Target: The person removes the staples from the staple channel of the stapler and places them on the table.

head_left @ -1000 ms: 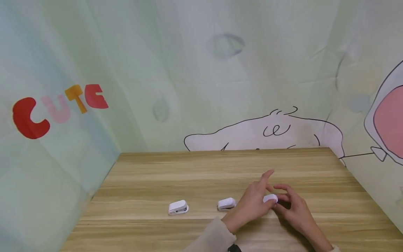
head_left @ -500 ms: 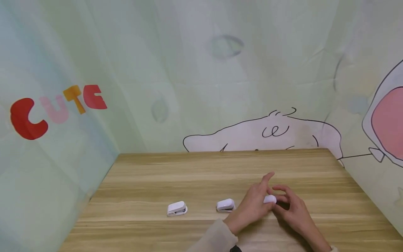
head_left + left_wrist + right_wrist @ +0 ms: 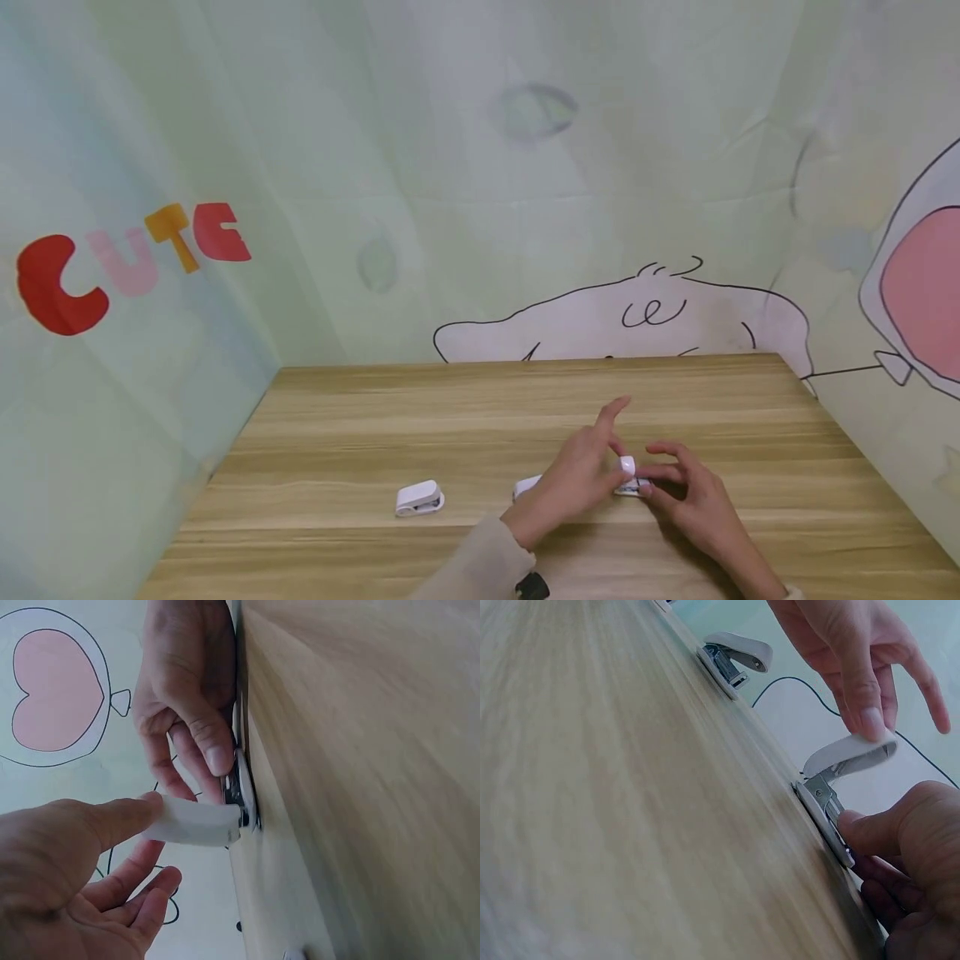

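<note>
A small white stapler sits on the table between both hands, its top cover tilted up steeply. My left hand pinches that cover by its free end between thumb and fingers. Its index finger points away in the head view. My right hand holds the stapler's base end, thumb against the metal channel, fingers on the far side. A second white stapler lies partly hidden behind my left hand; it shows better in the right wrist view. A third stapler lies farther left.
The wood-grain table is bordered by a printed curtain at the back and both sides. A dark wristband sits on my left wrist, below the sleeve.
My left hand has moved a little left, and the stapler's cover has swung up from its base, baring the metal channel. My right hand stays nearly in place.
</note>
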Demonstrator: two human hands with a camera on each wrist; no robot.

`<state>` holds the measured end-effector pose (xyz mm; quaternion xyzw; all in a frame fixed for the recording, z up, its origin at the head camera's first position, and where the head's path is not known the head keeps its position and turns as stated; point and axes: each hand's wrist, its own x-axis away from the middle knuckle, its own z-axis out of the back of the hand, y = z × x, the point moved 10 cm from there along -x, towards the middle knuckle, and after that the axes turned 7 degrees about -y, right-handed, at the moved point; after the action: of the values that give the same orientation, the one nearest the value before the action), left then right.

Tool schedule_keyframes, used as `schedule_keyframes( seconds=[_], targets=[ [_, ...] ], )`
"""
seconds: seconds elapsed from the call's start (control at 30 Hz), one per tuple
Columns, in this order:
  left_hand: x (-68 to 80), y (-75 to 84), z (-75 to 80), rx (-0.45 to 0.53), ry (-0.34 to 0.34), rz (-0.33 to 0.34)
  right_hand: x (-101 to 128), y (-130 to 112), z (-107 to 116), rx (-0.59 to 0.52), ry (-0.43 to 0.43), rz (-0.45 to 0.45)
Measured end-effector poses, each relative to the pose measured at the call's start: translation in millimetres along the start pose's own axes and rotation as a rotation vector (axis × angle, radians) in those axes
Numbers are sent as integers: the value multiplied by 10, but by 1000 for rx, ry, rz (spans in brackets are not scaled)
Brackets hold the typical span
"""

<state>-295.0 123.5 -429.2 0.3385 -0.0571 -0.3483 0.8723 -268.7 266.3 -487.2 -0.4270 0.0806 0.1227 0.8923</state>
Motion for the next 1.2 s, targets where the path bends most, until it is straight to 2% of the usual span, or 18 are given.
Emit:
schedule_keyframes(
  seconds=[0.17, 0.3, 0.5, 0.73, 1.0, 1.2],
  targets=[
    [63, -60, 89, -11, -12, 11, 4, -7, -1, -25, -3, 11],
    [118, -165, 144, -27, -28, 50, 0, -3, -2, -35, -4, 26],
    [201, -360, 130, 27, -70, 116, 1, 0, -13, -48, -8, 48],
    [236, -351, 107, 39, -78, 53, 2, -20, -21, -31, -4, 68],
    [243, -394, 94, 39, -67, 61, -2, -64, -39, 0, -4, 96],
    [236, -371, 92, 32, -60, 26, 30, -179, -18, -3, 0, 192]
  ],
)
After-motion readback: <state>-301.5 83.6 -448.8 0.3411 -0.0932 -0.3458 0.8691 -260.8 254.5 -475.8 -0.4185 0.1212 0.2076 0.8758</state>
